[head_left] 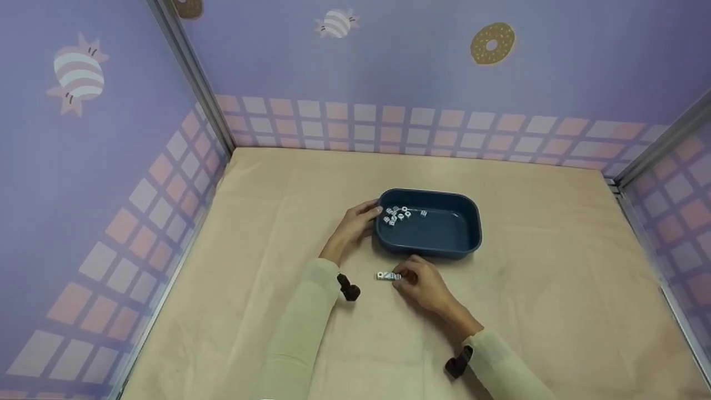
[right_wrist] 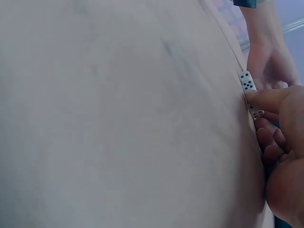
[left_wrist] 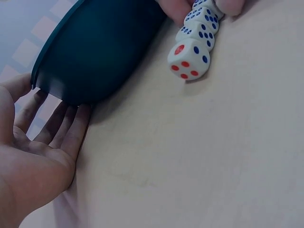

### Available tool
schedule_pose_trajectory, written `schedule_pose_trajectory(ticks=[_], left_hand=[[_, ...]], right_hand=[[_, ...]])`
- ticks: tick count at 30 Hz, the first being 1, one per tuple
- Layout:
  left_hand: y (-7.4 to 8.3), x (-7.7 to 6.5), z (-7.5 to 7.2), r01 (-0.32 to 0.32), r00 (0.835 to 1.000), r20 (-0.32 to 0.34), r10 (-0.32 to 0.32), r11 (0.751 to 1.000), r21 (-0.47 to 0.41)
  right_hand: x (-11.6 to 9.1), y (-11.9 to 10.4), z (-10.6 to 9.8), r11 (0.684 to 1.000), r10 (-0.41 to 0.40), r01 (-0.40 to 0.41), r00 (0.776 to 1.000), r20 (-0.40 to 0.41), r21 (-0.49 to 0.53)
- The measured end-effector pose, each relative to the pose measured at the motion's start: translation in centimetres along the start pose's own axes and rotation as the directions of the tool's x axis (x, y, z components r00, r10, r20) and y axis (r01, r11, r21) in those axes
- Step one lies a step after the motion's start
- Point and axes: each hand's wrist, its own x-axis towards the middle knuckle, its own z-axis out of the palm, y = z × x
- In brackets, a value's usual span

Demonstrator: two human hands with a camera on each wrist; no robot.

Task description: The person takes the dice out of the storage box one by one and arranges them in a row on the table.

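Note:
My left hand (head_left: 350, 228) holds the left end of a dark blue rectangular tub (head_left: 439, 232), thumb at the rim and fingers against the outer wall. In front of the tub, a short row of white dice (head_left: 383, 275) lies end to end on the cloth. My right hand (head_left: 426, 283) pinches the row near its right end between thumb and fingers, which hide part of it. In the left wrist view the nearest die (left_wrist: 189, 59) shows red and blue pips. The right wrist view shows the right thumb (right_wrist: 270, 99) across the dice.
Several loose dice (head_left: 393, 214) lie inside the tub, mostly bunched at its left end. A beige cloth (head_left: 533, 311) covers the table. Purple patterned panels (head_left: 355, 66) with metal corner posts (head_left: 194, 78) enclose the back and sides.

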Motion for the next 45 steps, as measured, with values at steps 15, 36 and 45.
schedule_pose_trajectory(ticks=[15,36,45], left_hand=[[0.0,0.1,-0.5,0.026,1.0,-0.011,-0.026,0.998,-0.053],[0.5,0.0,0.3,-0.091,0.995,-0.032,0.094,0.992,0.083],[0.7,0.0,0.6,-0.132,0.99,-0.024,0.137,0.981,0.141]], right_hand=[[0.5,-0.4,0.6,0.999,-0.011,0.009,0.999,-0.031,-0.046],[4.7,-2.3,-7.6,0.991,-0.131,0.125,0.982,-0.137,-0.049],[9.6,1.5,-9.1,0.998,0.009,-0.023,0.977,-0.212,-0.063]])
